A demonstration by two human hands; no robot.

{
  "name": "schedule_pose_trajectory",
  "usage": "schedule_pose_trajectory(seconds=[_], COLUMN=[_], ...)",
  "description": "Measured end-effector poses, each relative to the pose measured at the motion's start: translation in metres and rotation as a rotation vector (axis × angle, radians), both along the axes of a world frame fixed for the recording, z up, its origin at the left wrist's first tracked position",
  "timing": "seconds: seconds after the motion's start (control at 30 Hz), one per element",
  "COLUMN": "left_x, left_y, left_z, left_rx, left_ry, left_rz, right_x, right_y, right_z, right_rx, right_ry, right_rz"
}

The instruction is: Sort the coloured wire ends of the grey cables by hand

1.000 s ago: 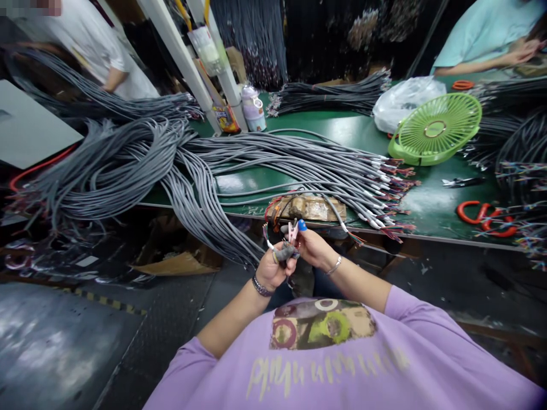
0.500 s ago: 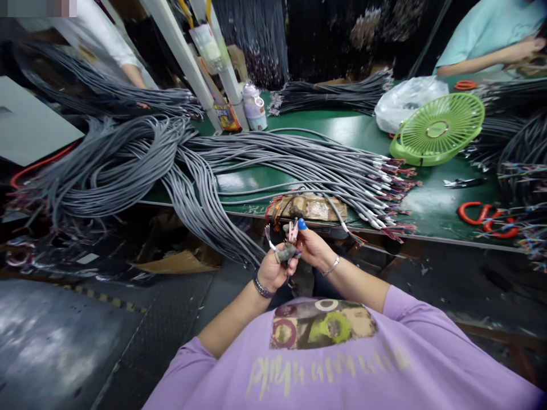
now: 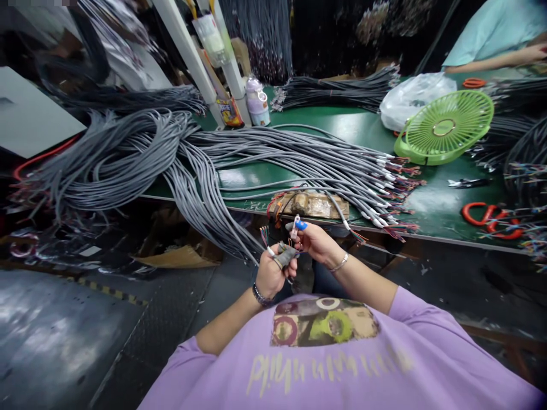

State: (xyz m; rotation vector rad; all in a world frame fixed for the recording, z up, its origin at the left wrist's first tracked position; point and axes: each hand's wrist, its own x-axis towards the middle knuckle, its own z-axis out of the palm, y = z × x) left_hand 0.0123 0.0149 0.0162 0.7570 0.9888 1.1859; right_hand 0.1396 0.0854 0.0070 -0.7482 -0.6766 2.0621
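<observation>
Gripping a white-collared bundle of multicoloured wires point(image 3: 265, 239) in left hand point(image 3: 270, 275), pinching a small pale-pink piece point(image 3: 294, 229) in right hand point(image 3: 320, 245), between lilac shirt point(image 3: 325, 352) and glossy green tabletop's point(image 3: 431, 208) front edge.

Bench point(image 3: 440, 206) lies open between grey cables point(image 3: 256, 139) and red handles point(image 3: 487, 216).

Before me I see grey cables point(image 3: 123, 156) with white sleeves point(image 3: 378, 192) and reddish wire ends point(image 3: 395, 228) on a green table point(image 3: 431, 205). The wires point(image 3: 265, 235) at the left hand point(image 3: 270, 279) show green and orange among darker strands; its thumb cover point(image 3: 285, 256) is grey. The right hand point(image 3: 318, 244) wears a bright blue cap point(image 3: 301, 225) and holds a pale pink piece point(image 3: 294, 229). The shirt point(image 3: 342, 393) is lilac, its print point(image 3: 311, 327) mixing maroon and white rings, lime and beige, its lettering point(image 3: 294, 374) pale yellow. The fan point(image 3: 453, 128) is lime green, the bottle point(image 3: 257, 105) lilac and white. A floor strip point(image 3: 106, 290) is striped black and yellow.
</observation>
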Motion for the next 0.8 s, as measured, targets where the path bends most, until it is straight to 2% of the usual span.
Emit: schedule_pose_trajectory(seconds=[0.1, 0.37, 0.8], left_x=[-0.002, -0.004, -0.001], left_y=[0.004, 0.015, 0.016], left_z=[0.001, -0.005, -0.004], left_rx=[0.003, -0.012, -0.028], left_ry=[0.014, 0.072, 0.103], left_rz=[0.017, 0.011, -0.001], right_x=[0.000, -0.003, -0.004], right_y=[-0.002, 0.000, 0.000], right_z=[0.001, 0.006, 0.008], right_rx=[0.047, 0.010, 0.012], right_ry=[-0.033, -0.070, -0.044], right_rz=[-0.021, -0.042, -0.043])
